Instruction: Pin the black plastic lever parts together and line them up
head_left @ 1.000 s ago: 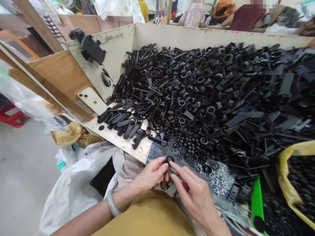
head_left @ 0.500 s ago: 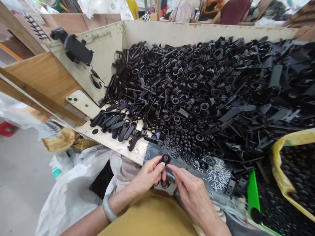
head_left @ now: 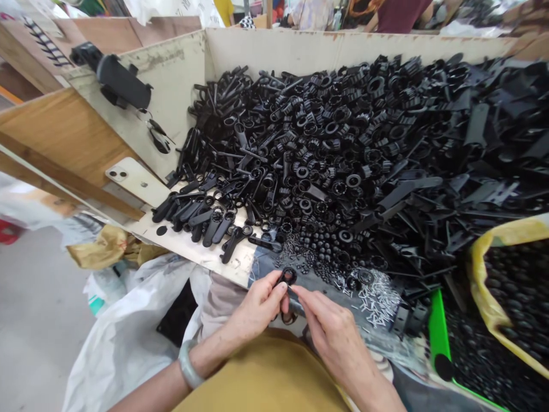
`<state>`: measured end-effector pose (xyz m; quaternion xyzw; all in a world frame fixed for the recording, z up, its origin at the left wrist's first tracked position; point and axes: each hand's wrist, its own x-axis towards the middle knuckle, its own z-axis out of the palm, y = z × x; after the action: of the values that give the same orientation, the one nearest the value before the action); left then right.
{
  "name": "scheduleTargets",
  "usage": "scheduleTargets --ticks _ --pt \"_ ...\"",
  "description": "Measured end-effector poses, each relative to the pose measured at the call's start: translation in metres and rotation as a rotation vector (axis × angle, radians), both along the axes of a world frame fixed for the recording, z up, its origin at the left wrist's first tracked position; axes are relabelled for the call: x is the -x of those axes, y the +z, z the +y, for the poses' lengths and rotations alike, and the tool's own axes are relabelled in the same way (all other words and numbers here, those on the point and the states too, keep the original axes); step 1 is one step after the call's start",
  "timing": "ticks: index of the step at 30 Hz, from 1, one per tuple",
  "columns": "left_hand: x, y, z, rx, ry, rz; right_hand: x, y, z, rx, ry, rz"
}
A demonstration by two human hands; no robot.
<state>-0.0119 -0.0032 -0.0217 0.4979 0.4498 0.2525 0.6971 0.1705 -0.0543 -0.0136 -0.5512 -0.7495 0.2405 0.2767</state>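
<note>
My left hand (head_left: 257,306) pinches a small black plastic ring part (head_left: 288,276) between thumb and fingers, just off the near edge of the work bin. My right hand (head_left: 330,329) meets it from the right, its fingertips pinched against the same part. A pale bangle (head_left: 187,364) sits on my left wrist. Right behind the hands lie tiny black pieces (head_left: 319,252) and a scatter of small silvery pins (head_left: 377,297). A row of black handle-shaped parts (head_left: 201,217) lies to the left on the bin floor.
A huge heap of black plastic parts (head_left: 364,149) fills the walled bin (head_left: 274,51). A phone (head_left: 137,182) leans at the left wall. A yellow bag of black parts (head_left: 510,286) and a green tray (head_left: 441,349) are at right. White sacks (head_left: 128,332) sit below left.
The view has shifted slightly, so the bin sits a little higher and further left. Both hands stay pinched on the small black ring, which now shows a bit more clearly above my left thumb.
</note>
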Motion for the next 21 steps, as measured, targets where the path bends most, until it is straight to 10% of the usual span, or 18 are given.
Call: scheduleTargets --ticks 11,21 --pt "-0.002 -0.011 0.000 -0.064 0.041 0.017 0.010 -0.005 -0.005 -0.047 -0.064 -0.280" --pt "-0.004 -0.016 0.002 -0.094 0.069 0.084 0.021 0.011 0.003 0.229 -0.070 -0.456"
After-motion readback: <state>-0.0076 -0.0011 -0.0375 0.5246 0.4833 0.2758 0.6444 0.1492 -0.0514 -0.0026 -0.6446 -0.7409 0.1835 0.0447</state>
